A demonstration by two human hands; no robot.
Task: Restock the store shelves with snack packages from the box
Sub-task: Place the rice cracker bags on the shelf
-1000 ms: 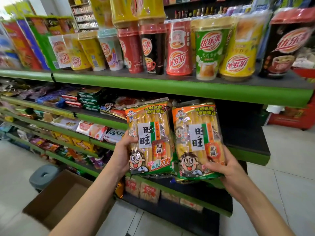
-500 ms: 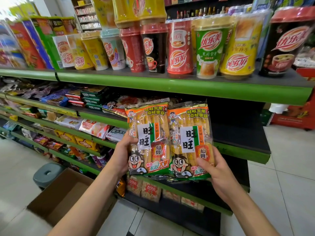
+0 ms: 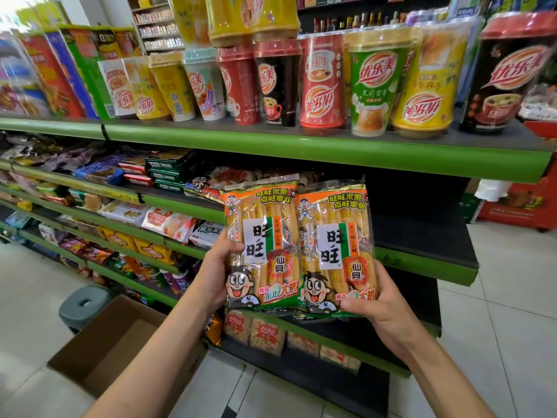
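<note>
At the centre of the frame the left hand [image 3: 214, 274] gripped one snack bag [image 3: 261, 248] and the right hand [image 3: 380, 306] gripped another [image 3: 334, 254], edges touching, upright before the bare dark shelf [image 3: 422, 236]; placing seemed next, needing a push inward past the green lip, the box [image 3: 99, 351] lower left.

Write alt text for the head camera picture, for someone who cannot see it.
Two hands, left hand and right hand, hold two rice cracker bags side by side before green store shelves of snacks and drink cups. An open cardboard box sits on the floor.
</note>
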